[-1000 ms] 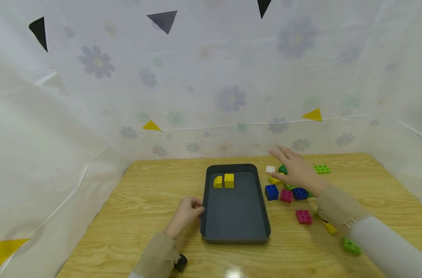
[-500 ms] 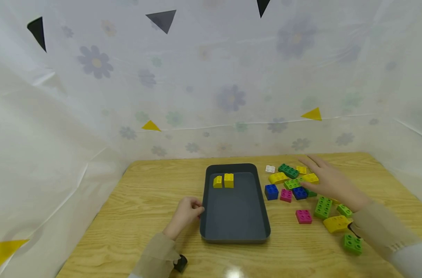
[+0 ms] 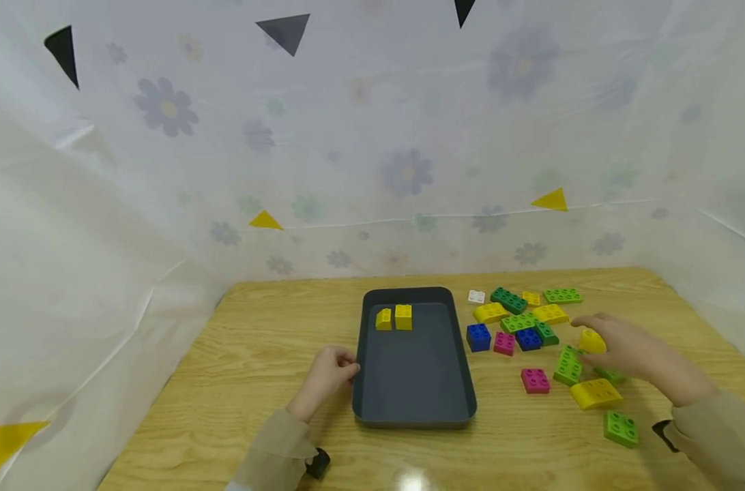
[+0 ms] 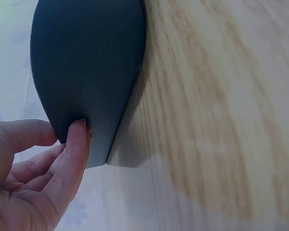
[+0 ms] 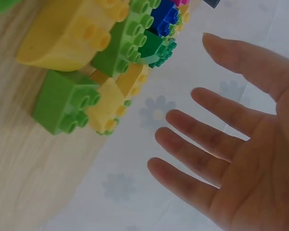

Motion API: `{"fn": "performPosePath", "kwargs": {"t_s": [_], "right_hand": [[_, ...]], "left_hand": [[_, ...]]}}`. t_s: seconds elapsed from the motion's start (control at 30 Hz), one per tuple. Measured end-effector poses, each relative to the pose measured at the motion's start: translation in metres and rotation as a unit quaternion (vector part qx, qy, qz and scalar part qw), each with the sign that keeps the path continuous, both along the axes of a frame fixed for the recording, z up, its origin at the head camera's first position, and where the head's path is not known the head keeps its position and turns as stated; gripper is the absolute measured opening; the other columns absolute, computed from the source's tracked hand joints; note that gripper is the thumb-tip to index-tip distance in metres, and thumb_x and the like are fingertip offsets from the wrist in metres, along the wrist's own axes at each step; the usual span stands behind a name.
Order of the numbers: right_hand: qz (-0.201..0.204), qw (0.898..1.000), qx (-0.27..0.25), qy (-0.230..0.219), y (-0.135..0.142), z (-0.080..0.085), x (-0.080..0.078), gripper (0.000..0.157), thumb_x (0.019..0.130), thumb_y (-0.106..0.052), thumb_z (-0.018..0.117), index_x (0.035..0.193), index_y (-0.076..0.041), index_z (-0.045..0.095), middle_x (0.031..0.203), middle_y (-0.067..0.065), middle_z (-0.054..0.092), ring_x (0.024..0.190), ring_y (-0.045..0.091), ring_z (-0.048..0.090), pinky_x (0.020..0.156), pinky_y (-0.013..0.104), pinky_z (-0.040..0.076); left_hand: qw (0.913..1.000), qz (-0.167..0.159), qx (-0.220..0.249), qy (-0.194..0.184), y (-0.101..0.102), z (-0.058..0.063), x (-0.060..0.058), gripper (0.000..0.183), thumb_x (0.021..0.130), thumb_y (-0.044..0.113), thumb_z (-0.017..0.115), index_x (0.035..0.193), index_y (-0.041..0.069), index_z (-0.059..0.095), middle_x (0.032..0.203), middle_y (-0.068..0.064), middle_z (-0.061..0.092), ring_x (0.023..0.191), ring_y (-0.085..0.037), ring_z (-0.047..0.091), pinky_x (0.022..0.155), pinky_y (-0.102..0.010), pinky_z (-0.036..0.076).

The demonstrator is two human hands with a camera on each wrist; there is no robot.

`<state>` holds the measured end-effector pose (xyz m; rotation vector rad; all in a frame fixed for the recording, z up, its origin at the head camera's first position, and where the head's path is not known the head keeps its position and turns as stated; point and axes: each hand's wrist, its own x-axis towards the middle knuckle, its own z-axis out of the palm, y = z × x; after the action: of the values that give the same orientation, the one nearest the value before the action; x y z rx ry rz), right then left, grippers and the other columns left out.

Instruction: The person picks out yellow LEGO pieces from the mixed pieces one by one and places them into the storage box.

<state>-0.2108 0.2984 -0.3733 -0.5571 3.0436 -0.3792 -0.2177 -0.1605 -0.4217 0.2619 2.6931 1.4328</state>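
Observation:
My left hand [image 3: 326,378] is at the left side of a dark grey tray [image 3: 414,409]. In the left wrist view the thumb [image 4: 36,133] meets the tray's edge and a finger [image 4: 76,144] lies against the outer wall, pinching it. Inside the tray are two yellow toy bricks, one small [image 3: 383,320] and one taller [image 3: 404,317]. My right hand [image 3: 633,348] hovers at the right of the loose bricks, fingers spread and holding nothing. Close by it are a yellow brick [image 3: 591,341], a long lime-green brick [image 3: 569,365] and a curved yellow brick [image 3: 595,393].
More bricks spread over the wooden table [image 3: 256,327] right of the tray: a blue one [image 3: 479,337], pink ones [image 3: 535,381], a dark green one [image 3: 509,300], a white one [image 3: 476,296] and a lime-green square [image 3: 621,428] in front. A flowered white sheet [image 3: 372,136] hangs behind.
My right hand has moved right and nearer, from above the back bricks to the yellow brick at the right, uncovering several bricks. The left hand and tray stay put.

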Motion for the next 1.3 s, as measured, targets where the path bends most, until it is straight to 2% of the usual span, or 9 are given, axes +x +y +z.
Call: {"fn": "performPosePath", "kwargs": {"t_s": [0.17, 0.47, 0.8, 0.97, 1.3], "right_hand": [[0.014, 0.998, -0.009, -0.066, 0.008, -0.005, 0.002, 0.044, 0.074, -0.014, 0.073, 0.106, 0.010, 0.057, 0.100, 0.022, 0.058, 0.090, 0.040, 0.056, 0.072, 0.049, 0.051], [0.026, 0.987, -0.047, -0.151, 0.016, -0.015, 0.006, 0.033, 0.071, -0.007, 0.074, 0.099, 0.004, 0.061, 0.097, 0.011, 0.061, 0.087, 0.032, 0.056, 0.073, 0.047, 0.051], [0.075, 0.983, -0.069, -0.151, 0.020, -0.026, 0.012, 0.031, 0.068, -0.013, 0.077, 0.094, -0.005, 0.062, 0.097, 0.007, 0.062, 0.088, 0.031, 0.057, 0.073, 0.050, 0.050], [0.091, 0.983, -0.070, -0.142, 0.021, -0.032, 0.013, 0.032, 0.067, -0.013, 0.078, 0.093, -0.006, 0.061, 0.096, 0.006, 0.060, 0.087, 0.023, 0.056, 0.071, 0.045, 0.051], [0.100, 0.984, -0.071, -0.132, 0.022, -0.038, 0.012, 0.031, 0.068, -0.013, 0.078, 0.093, -0.006, 0.061, 0.096, 0.003, 0.061, 0.087, 0.018, 0.058, 0.072, 0.044, 0.052]], "left_hand": [[1.0000, -0.004, -0.003, 0.007, -0.001, 0.000, 0.000, 0.006, 0.081, -0.006, 0.059, 0.085, -0.009, 0.063, 0.067, -0.009, 0.060, 0.057, -0.021, 0.060, 0.052, -0.033, 0.054], [1.0000, -0.003, -0.004, 0.004, 0.000, -0.001, -0.001, 0.006, 0.082, -0.005, 0.060, 0.086, -0.009, 0.063, 0.069, -0.010, 0.060, 0.058, -0.021, 0.060, 0.053, -0.033, 0.054], [1.0000, -0.002, -0.004, 0.006, 0.000, 0.000, -0.001, 0.005, 0.081, -0.006, 0.059, 0.085, -0.009, 0.062, 0.068, -0.009, 0.060, 0.058, -0.021, 0.060, 0.052, -0.033, 0.054], [1.0000, -0.002, -0.004, 0.002, -0.001, -0.001, -0.001, 0.006, 0.082, -0.006, 0.059, 0.085, -0.009, 0.062, 0.070, -0.010, 0.061, 0.058, -0.023, 0.061, 0.053, -0.034, 0.055], [1.0000, 0.002, 0.001, -0.001, 0.000, 0.001, 0.000, 0.007, 0.081, -0.006, 0.059, 0.086, -0.009, 0.062, 0.071, -0.010, 0.060, 0.058, -0.020, 0.060, 0.053, -0.034, 0.055]]}}
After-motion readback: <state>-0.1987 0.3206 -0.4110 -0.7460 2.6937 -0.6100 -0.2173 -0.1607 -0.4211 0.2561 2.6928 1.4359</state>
